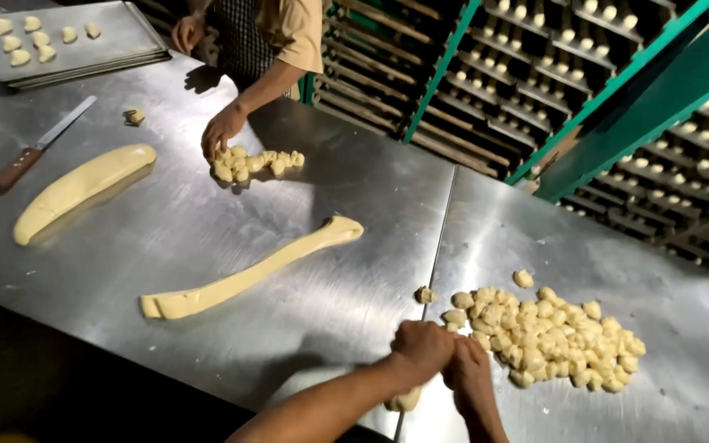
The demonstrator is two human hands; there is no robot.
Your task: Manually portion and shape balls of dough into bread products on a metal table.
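Both hands meet at the near edge of the steel table (207, 246): the left hand (422, 349) is clenched around a dough rope (405, 400) whose end pokes out below it, and the right hand (468, 373) pinches at the same rope. Just beside them lies a heap of dough pieces (551, 336). Portioning seems under way; the next pinch needs an even bite. Farther off, a co-worker's hand (223, 131) rests on a smaller pile (256, 162).

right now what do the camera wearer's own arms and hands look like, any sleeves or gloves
Both arms come in bare from the bottom edge: no sleeves show on the forearms, and there are no gloves. The left hand and right hand show no rings, watch or bands that I can make out. Anything worn above the elbows is out of view.
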